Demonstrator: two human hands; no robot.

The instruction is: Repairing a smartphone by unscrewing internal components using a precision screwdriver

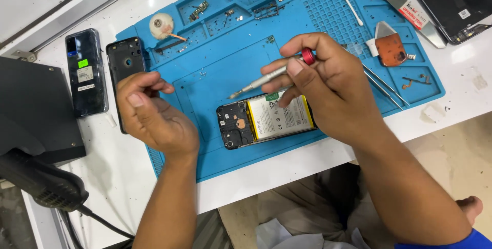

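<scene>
Two hands (154, 116), one screwdriver (266, 77), one opened phone (266, 121), two back covers (86, 72).

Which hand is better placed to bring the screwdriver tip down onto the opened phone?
Probably the right hand: it grips the silver, red-capped screwdriver just above the opened black phone with its white battery. The left hand is empty, off to the side.

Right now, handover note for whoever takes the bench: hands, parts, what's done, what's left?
Right hand: holds a small screwdriver with a red cap, tip just above the opened phone.
Left hand: empty, cupped, off the phone, near the back cover.
Phone lies on the blue mat, back off, battery exposed.
Done: back cover removed.
Left: battery and board still in place.
</scene>
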